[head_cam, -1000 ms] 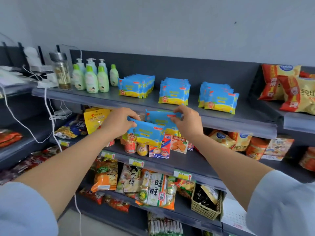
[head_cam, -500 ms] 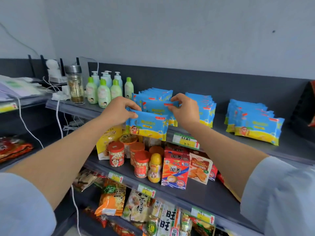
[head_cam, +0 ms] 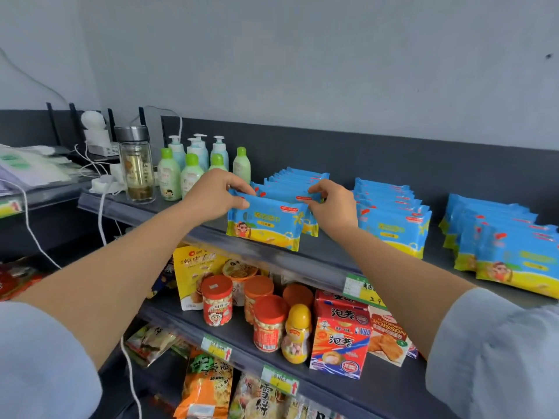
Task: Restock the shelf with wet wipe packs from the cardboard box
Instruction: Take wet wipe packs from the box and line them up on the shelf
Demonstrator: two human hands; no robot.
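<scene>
A blue and yellow wet wipe pack [head_cam: 266, 225] stands at the front of the leftmost row of packs [head_cam: 290, 182] on the grey top shelf [head_cam: 326, 252]. My left hand [head_cam: 214, 195] pinches its upper left corner. My right hand [head_cam: 334, 205] grips the top right edge of the pack or packs just behind it. Two more rows of the same packs stand to the right: a middle row [head_cam: 393, 219] and a right row [head_cam: 502, 246]. The cardboard box is out of view.
Green and blue lotion bottles [head_cam: 190, 167] and a glass flask [head_cam: 136, 167] stand left of the packs, with white cables [head_cam: 102, 182] beside them. The shelf below holds orange-lidded jars [head_cam: 269, 325], a red box [head_cam: 341, 340] and a yellow bag [head_cam: 193, 273].
Both hands have carried the packs up from in front of the lower shelf onto the top shelf, to the front of the leftmost row. The camera has come closer.
</scene>
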